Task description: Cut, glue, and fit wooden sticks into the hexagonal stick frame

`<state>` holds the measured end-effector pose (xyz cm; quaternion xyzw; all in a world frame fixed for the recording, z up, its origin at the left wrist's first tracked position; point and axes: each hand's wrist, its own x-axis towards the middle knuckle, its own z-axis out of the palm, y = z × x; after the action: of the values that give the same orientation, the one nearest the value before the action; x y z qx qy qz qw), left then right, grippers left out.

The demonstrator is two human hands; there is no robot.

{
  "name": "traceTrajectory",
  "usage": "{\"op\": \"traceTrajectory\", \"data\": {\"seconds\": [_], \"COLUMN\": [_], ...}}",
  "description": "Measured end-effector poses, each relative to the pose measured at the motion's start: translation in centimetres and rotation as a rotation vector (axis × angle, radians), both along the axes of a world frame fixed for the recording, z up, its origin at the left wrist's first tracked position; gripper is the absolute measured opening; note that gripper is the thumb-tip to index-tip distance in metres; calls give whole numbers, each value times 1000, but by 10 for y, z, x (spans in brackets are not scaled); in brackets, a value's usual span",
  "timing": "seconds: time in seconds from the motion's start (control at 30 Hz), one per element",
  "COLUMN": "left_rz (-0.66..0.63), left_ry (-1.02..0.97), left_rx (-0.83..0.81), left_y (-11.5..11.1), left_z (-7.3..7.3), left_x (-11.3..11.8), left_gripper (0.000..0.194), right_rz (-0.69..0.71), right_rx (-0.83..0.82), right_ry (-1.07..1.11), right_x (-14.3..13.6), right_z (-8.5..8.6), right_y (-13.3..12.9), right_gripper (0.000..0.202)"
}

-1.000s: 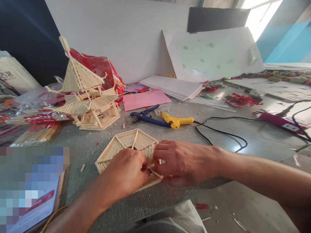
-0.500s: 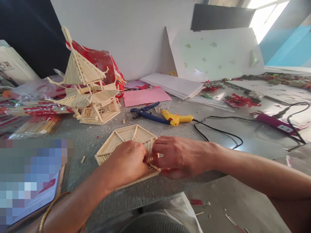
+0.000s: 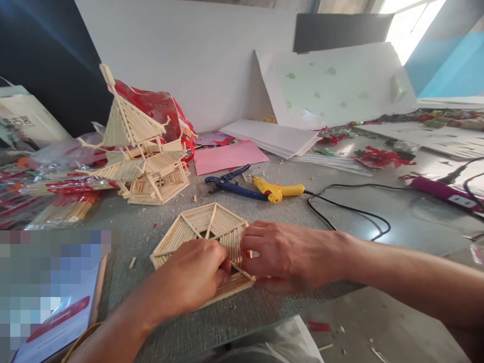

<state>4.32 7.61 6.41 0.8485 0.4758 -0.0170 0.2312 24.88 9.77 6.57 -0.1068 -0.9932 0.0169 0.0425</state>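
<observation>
A flat, many-sided panel of thin wooden sticks (image 3: 179, 234) lies on the table before me, its rows of sticks divided by spokes around a dark central gap. My left hand (image 3: 200, 269) is closed over the panel's middle and near side, fingertips tucked down by the gap; whatever they pinch is hidden. At the panel's right edge, my right hand (image 3: 282, 257) has its fingers bent and pressed against the sticks, thumb low near the front right corner. Behind the panel stand a stick-built pagoda model (image 3: 132, 126), blue-handled cutters (image 3: 236, 189) and a yellow glue gun (image 3: 282, 190).
A pixelated tablet-like device (image 3: 56, 307) occupies the left front. Bagged sticks (image 3: 64, 196) lie beyond it. Pink paper (image 3: 230, 156) and white boards (image 3: 268, 135) are at the back. A black cord (image 3: 351, 185) runs right toward a purple power strip (image 3: 442, 190).
The view has tilted slightly, so things appear lower. Both hands stay at the panel; my left hand has shifted a little, showing more of the central gap and a front right spoke.
</observation>
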Motion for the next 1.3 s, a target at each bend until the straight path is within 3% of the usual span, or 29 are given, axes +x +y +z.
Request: {"op": "traceTrajectory", "data": {"seconds": [0.6, 0.93, 1.3], "left_rz": [102, 80, -46], "left_ry": [3, -59, -87], "left_rx": [-38, -56, -12], "left_y": [0, 3, 2], "left_z": [5, 5, 8], "left_x": [11, 8, 4], "left_gripper": [23, 23, 27], "right_rz": [6, 22, 17], "right_rx": [19, 8, -26], "right_ry": [-33, -26, 16], "right_x": [2, 1, 2], "right_z": [1, 1, 1], "right_y": [0, 0, 0], "right_gripper": [15, 15, 11]}}
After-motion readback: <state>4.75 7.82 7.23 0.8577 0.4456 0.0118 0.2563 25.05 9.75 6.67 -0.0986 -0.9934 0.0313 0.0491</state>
